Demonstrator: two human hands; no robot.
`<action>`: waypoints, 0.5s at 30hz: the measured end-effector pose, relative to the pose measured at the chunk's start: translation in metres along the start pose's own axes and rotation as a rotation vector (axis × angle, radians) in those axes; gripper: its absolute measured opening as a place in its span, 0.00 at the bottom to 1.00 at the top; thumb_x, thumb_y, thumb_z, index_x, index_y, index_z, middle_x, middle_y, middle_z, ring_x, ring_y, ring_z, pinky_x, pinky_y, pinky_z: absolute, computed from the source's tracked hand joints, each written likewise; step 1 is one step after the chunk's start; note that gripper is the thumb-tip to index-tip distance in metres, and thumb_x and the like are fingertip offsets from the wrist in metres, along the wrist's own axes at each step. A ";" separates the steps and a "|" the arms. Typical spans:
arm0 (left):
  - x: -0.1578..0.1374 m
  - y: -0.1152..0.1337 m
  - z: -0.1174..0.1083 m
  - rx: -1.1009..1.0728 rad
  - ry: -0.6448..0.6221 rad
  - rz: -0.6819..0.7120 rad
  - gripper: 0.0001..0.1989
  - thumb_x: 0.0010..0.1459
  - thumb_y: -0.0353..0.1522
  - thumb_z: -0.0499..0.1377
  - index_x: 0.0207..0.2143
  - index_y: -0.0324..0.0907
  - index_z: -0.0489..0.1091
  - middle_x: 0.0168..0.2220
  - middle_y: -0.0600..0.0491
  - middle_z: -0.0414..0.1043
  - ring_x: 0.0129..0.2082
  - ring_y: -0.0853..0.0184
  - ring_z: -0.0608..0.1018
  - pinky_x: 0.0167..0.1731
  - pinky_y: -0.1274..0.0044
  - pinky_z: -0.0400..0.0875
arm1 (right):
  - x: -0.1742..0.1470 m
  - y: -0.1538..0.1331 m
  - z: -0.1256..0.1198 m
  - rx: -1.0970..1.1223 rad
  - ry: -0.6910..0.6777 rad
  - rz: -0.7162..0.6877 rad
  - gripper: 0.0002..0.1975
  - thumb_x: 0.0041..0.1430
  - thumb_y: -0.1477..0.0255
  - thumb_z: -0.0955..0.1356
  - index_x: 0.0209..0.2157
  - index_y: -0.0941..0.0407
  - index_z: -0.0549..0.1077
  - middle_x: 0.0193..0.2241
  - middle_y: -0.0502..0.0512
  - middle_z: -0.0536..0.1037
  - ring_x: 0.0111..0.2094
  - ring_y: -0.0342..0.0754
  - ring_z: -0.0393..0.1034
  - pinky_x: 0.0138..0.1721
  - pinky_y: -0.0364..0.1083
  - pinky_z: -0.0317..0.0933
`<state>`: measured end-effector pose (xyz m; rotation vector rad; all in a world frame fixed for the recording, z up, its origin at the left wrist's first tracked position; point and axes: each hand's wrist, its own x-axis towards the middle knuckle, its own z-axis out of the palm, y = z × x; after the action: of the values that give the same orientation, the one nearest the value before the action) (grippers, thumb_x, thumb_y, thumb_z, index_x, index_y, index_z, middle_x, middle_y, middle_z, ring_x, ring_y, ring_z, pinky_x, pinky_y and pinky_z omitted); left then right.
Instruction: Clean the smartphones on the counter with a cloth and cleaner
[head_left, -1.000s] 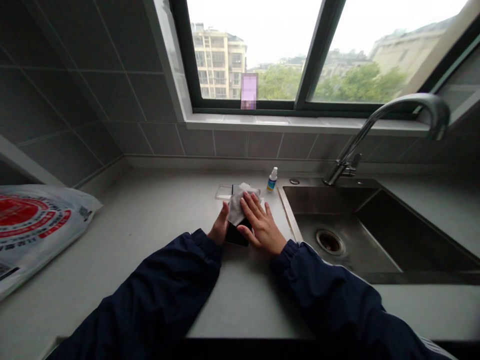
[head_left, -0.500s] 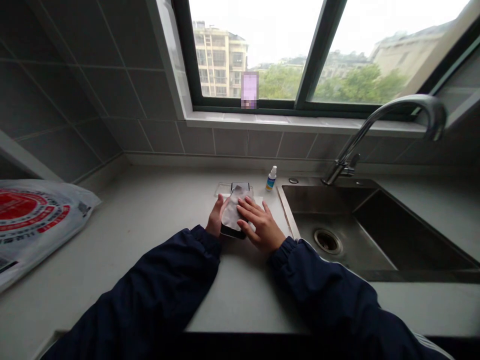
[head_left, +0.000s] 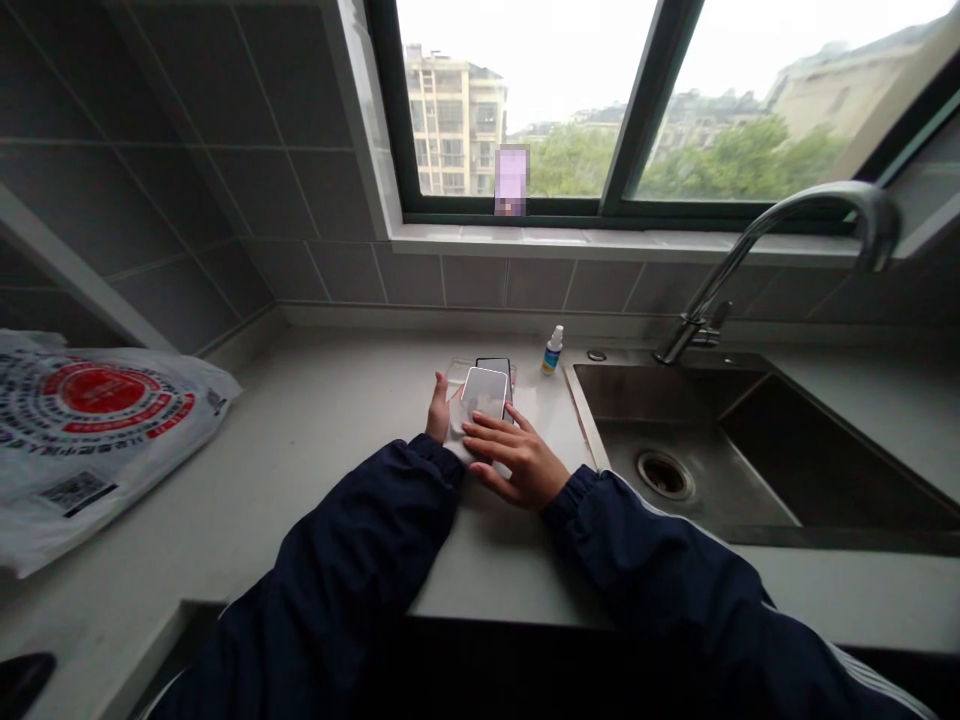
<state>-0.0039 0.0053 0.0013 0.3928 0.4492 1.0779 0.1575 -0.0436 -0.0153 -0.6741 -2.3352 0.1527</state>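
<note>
A smartphone (head_left: 485,388) with a pale, reflecting face rests in my left hand (head_left: 437,412), whose thumb stands up along its left edge. My left fingers are mostly hidden under the phone. My right hand (head_left: 521,460) presses a light grey cloth (head_left: 459,445) against the phone's lower part, with its fingers stretched across it. Part of the cloth is covered by those fingers. Just behind the phone lie a clear phone case (head_left: 457,368) and a flat dark-edged item (head_left: 493,361), partly hidden. A small white spray bottle (head_left: 553,352) with a blue label stands upright beyond my right hand.
To the right is a steel sink (head_left: 587,420) with a curved faucet (head_left: 739,255). A white plastic bag (head_left: 105,430) with red print lies on the counter (head_left: 337,400) at the left. A window (head_left: 555,120) rises behind the tiled backsplash.
The cloth and my right fingers have slid down the phone toward me, uncovering its upper face. The whole view has shifted slightly, showing more of the bag.
</note>
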 end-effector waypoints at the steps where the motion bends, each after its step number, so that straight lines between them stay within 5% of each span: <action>1: 0.000 0.000 0.000 0.005 0.011 0.013 0.45 0.64 0.59 0.38 0.65 0.33 0.62 0.47 0.33 0.78 0.46 0.47 0.82 0.50 0.56 0.74 | -0.001 -0.003 0.000 -0.003 0.003 -0.001 0.17 0.68 0.66 0.66 0.56 0.52 0.76 0.58 0.59 0.77 0.65 0.55 0.64 0.70 0.65 0.42; 15: -0.003 0.000 -0.001 0.045 0.039 0.035 0.44 0.65 0.58 0.37 0.64 0.31 0.62 0.45 0.31 0.78 0.40 0.50 0.83 0.46 0.58 0.76 | -0.007 -0.006 0.009 -0.058 0.010 0.039 0.18 0.70 0.68 0.64 0.58 0.52 0.74 0.60 0.59 0.75 0.67 0.52 0.62 0.68 0.59 0.51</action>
<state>-0.0049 0.0028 0.0009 0.4209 0.5035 1.1124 0.1535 -0.0511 -0.0242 -0.7472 -2.3252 0.0993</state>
